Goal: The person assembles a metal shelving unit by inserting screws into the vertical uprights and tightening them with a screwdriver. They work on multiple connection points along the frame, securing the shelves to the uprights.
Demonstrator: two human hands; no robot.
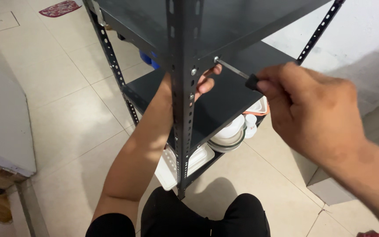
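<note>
**Screwdriver meets bolt on dark steel shelving**

Our right hand [312, 107] grips the black-handled screwdriver [237, 72], its tip seated on the silver bolt [216, 59] at the dark grey slotted metal upright [183, 87]. Our left hand [207, 81] reaches behind the post, fingers curled near the bolt's far side; whether they pinch a nut we cannot tell. We judge tightening is underway, which calls for steady turning. White dishes [229, 134] sit on the lower shelf.

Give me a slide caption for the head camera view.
Right hand drives a screwdriver into a dark metal shelving unit while the left hand reaches behind the post.
</note>
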